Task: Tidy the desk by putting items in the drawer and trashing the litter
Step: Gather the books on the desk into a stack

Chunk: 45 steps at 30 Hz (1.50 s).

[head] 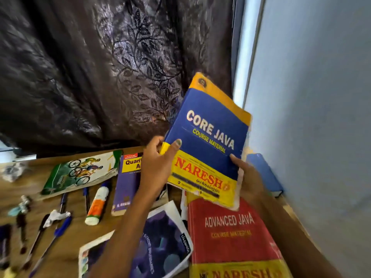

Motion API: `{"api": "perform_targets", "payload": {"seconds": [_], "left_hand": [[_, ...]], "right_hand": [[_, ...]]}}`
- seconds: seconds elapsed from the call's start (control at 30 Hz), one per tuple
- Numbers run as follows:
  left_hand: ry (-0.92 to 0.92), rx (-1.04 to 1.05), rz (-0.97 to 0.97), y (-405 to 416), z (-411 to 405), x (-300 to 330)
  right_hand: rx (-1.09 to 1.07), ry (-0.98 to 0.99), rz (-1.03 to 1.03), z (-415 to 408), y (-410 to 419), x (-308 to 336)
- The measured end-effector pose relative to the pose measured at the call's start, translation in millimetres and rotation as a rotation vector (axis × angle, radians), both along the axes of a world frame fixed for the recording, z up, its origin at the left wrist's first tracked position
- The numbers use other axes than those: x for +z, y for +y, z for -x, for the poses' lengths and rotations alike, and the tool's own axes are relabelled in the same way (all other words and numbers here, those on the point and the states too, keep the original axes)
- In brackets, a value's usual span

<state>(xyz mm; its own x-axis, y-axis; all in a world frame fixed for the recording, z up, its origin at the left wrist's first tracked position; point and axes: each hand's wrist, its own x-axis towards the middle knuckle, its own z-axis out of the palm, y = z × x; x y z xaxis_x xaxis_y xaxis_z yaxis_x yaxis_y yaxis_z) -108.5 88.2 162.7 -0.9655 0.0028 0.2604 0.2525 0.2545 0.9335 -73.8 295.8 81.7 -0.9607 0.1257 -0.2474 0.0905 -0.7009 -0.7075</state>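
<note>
I hold a blue and yellow Core Java book tilted up above the wooden desk. My left hand grips its lower left edge, thumb across the cover. My right hand grips its lower right edge, thumb on the cover. Under it lies a red Advanced Java book. A purple notebook, a purple aptitude book and a green cyclist book lie flat on the desk. A glue stick, several pens and a crumpled paper scrap lie at the left.
A dark patterned curtain hangs behind the desk. A pale blue wall closes the right side, with a blue book lying against it. Crumpled plastic sits at the far left edge.
</note>
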Motion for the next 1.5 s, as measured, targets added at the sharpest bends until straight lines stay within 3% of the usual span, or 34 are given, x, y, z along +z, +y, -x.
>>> {"api": "perform_targets", "payload": {"seconds": [0.13, 0.4, 0.47, 0.63, 0.77, 0.9, 1.1, 1.5], "left_hand": [[-0.174, -0.023, 0.023, -6, -32, -40], [-0.416, -0.095, 0.096, -21, -95, -98], [-0.425, -0.145, 0.220, -27, -104, -112], [-0.382, -0.311, 0.769, -35, -124, -142], [-0.218, -0.180, 0.929, -35, -131, -149], [-0.190, -0.260, 0.936, -36, -137, -160], [-0.112, -0.358, 0.701, -60, -146, -185], [0.029, -0.261, 1.047, -111, -140, -211]], "right_hand": [[-0.162, -0.104, -0.247, -44, 1, -14], [-0.173, -0.211, -0.598, -120, 2, -35], [-0.154, -0.241, -0.692, -132, 3, -44], [-0.153, -0.364, -0.974, -156, 1, -65], [-0.228, -0.401, -1.185, -158, -6, -63], [-0.189, -0.597, -1.446, -159, -5, -71], [-0.112, -0.584, -1.117, -151, 4, -74], [0.100, -0.579, -1.089, -113, -6, -66]]}}
